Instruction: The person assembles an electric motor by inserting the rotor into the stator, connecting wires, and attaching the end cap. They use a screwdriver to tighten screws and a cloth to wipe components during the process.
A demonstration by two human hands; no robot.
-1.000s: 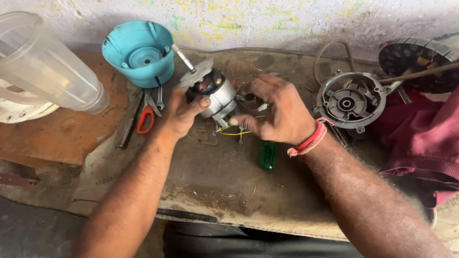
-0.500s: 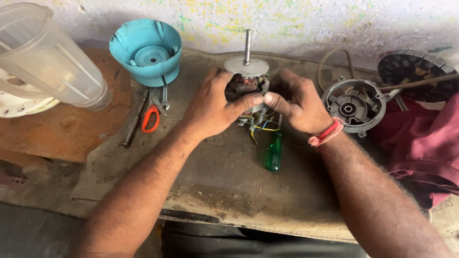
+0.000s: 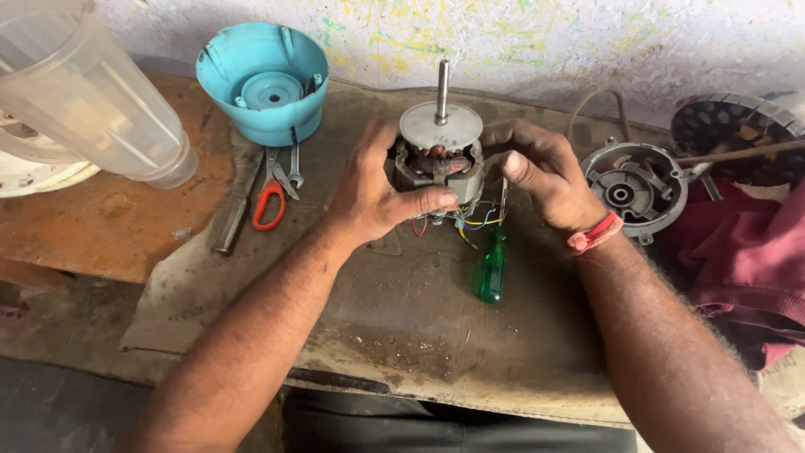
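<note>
Both hands clasp the electric motor standing upright at mid-table, shaft pointing up. Left hand grip: fingers wrapped round the motor's left side, thumb pressed across its near face. Right hand grip: fingers curled against the right side. Coloured wires trail beneath the motor. Green-handled screwdriver lies just near of it on the table. Left: orange-handled pliers. Right: round metal housing. Far left: blue plastic base.
</note>
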